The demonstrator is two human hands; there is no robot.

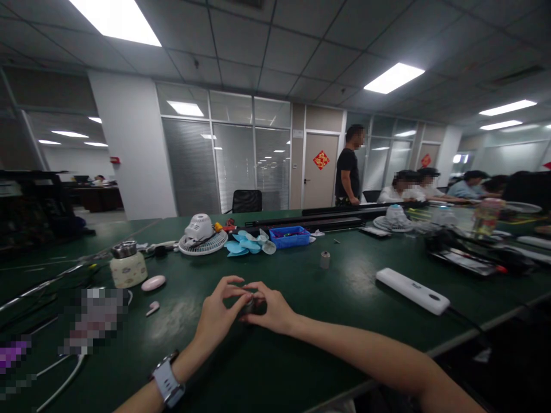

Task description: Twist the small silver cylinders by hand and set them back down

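Observation:
My left hand and my right hand meet just above the green table. Their fingertips close on a small greyish part, mostly hidden by the fingers, so its kind cannot be made out. Farther off to the right, a small metal cylinder stands upright on the tabletop. Light blue fan blades lie beyond my hands. Beside them is a blue tray with small pieces in it. A white fan grille with its motor housing sits to their left.
On the left are a cream jar, a pink earbud case, an earbud and cables. A white power strip lies on the right. Long black bars run along the back. A person stands beyond; several others sit at right.

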